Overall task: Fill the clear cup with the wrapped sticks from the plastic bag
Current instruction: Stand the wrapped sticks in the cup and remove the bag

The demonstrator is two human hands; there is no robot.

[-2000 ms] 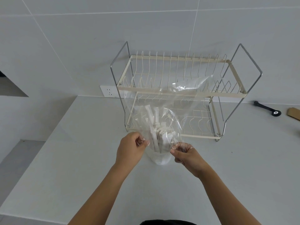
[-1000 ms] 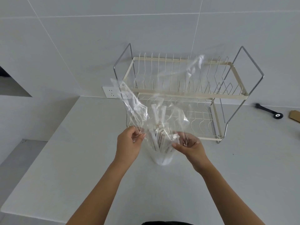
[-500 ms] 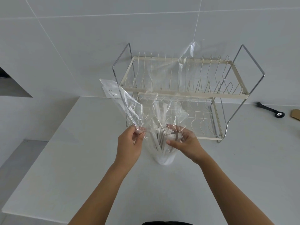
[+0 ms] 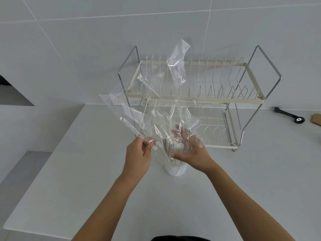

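A clear cup [image 4: 176, 168] stands on the white counter, in front of the dish rack. White wrapped sticks [image 4: 173, 147] stand bunched upright in it. The clear plastic bag [image 4: 156, 105] is lifted above the cup, its crumpled top reaching up in front of the rack. My left hand [image 4: 139, 153] pinches the bag's lower edge just left of the cup. My right hand [image 4: 191, 150] is wrapped around the bundle of sticks at the cup's mouth, with its fingers under the bag film.
A two-tier cream wire dish rack [image 4: 196, 99] stands against the tiled wall behind the cup. A black tool [image 4: 288, 115] and a brown cardboard piece [image 4: 316, 119] lie at the far right. A wall socket [image 4: 119, 101] sits left of the rack. The counter edge drops off at the left.
The bag has been pulled upward, so it no longer covers the sticks. My right hand moved from the bag's edge onto the stick bundle. My left hand stays pinched on the bag.
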